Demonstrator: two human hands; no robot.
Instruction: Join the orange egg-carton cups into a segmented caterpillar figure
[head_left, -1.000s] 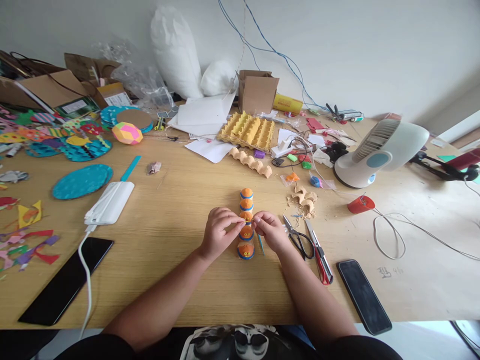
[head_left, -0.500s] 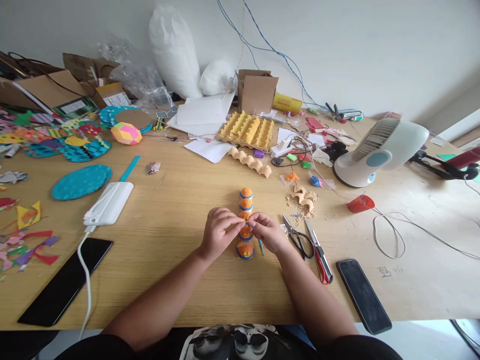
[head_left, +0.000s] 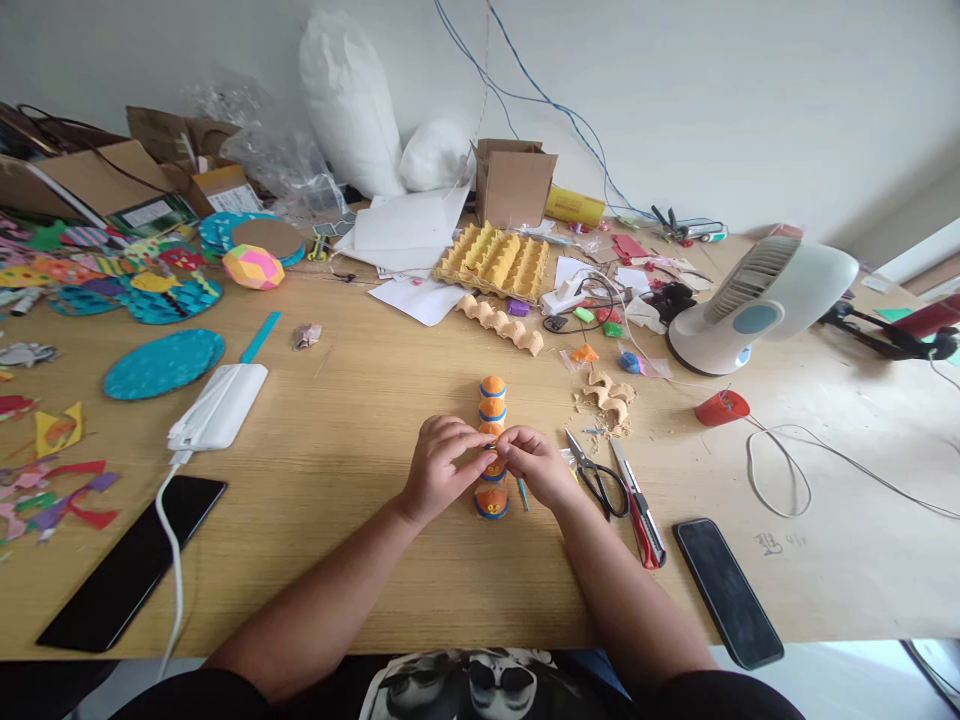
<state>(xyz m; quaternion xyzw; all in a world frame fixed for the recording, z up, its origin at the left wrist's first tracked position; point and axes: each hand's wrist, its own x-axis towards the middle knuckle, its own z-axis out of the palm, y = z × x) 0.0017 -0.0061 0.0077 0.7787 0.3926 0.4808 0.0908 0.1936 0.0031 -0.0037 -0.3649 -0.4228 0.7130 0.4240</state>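
An egg-carton caterpillar lies lengthwise on the table in front of me, its humps covered in orange clay with blue rims. Small yellow curls mark its nearer humps. Above its middle my left hand and my right hand meet fingertip to fingertip. Both pinch at a tiny yellow bit, apparently clay, mostly covered by the fingers. Whether it touches the hump below, I cannot tell. Beside my right hand lies a thin blue stick, partly hidden by it.
Black-handled scissors and a red utility knife lie right of my right hand, near a phone. Carton scraps and a yellow egg tray are farther back. A white power bank and fan flank the workspace.
My left thumb has dropped slightly away from the left index fingertip. Otherwise both hands and the caterpillar stay in nearly the same place.
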